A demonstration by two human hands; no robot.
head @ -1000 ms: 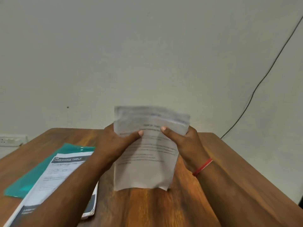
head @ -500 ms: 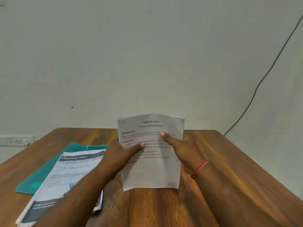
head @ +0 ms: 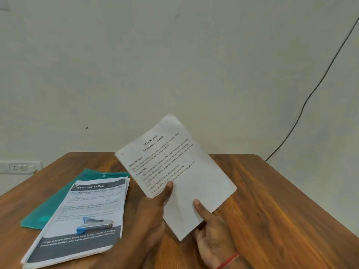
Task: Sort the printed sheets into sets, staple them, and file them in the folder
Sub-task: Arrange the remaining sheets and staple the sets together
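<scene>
A set of printed white sheets (head: 186,171), headed "Screen Cleaning Check", is held tilted above the wooden table (head: 272,200). My left hand (head: 159,202) pinches its lower left edge, thumb on the front. My right hand (head: 211,235) holds its bottom edge, thumb on the page and fingers behind. At the left lies a stack of printed sheets (head: 91,206) titled "Dressing Table", with a blue and silver stapler (head: 95,225) on top. A teal plastic folder (head: 64,197) lies partly under that stack.
A pale wall rises right behind the table's far edge. A black cable (head: 303,105) runs down the wall at the right. A white wall socket (head: 19,167) sits at the far left. Bare wood shows at the right of the held sheets.
The held sheets went from upright with their bottom edge on the table to lifted and rotated clockwise. Both hands slid down to the lower edges. The stapler has come into view.
</scene>
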